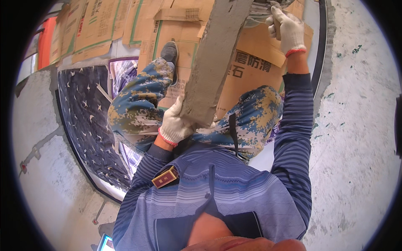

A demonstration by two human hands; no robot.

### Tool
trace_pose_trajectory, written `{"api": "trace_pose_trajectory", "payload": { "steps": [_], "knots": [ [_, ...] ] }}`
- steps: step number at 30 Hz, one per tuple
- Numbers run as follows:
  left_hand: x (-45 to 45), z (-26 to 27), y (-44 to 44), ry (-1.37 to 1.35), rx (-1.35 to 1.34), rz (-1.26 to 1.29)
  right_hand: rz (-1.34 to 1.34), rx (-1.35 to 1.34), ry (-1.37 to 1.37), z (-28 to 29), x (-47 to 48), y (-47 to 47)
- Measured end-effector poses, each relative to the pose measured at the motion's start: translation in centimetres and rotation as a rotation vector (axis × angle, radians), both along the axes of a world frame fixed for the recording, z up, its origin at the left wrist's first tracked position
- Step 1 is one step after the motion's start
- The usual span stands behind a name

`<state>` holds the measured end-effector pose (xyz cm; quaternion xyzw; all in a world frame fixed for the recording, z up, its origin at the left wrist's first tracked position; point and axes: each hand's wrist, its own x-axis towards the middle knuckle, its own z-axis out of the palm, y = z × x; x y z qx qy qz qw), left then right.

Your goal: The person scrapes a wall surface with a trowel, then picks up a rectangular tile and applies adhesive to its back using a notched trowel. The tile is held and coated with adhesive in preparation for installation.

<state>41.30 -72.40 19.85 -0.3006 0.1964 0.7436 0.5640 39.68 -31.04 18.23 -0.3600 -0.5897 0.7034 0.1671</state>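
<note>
A long, narrow slab (210, 66) coated in grey mortar runs from the top edge down towards my lap. My left hand (177, 124), in a white knitted glove with a red cuff, grips its near end from the side and below. My right hand (287, 29), gloved alike, is closed around the brownish handle (277, 26) of a hand tool at the upper right, beside the slab's far part. The tool's working end is not clear; grey, mortar-smeared material (262, 6) lies near it, cut off by the top edge.
Flattened cardboard (251, 84) covers the floor under the slab and my shoe (170, 53). My bent legs in camouflage trousers flank the slab's near end. A dark star-patterned cloth (91, 122) lies left. Rough concrete surfaces (355, 125) border both sides, with a black strip (321, 47) at the right.
</note>
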Motion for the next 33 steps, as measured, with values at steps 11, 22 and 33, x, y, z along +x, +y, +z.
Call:
{"api": "trace_pose_trajectory", "payload": {
  "steps": [11, 22, 33],
  "knots": [
    [-1.0, 3.1, 0.7, -0.009, -0.050, 0.060, 0.056, 0.049, -0.129, 2.5, 2.9, -3.0],
    [-1.3, 2.5, 0.6, 0.043, -0.024, 0.056, 0.221, 0.005, -0.177, 3.1, 13.5, -12.5],
    [-1.9, 2.2, 1.4, 0.015, -0.030, 0.040, -0.173, 1.371, -0.295, -1.9, 3.9, 3.1]
  ]
}}
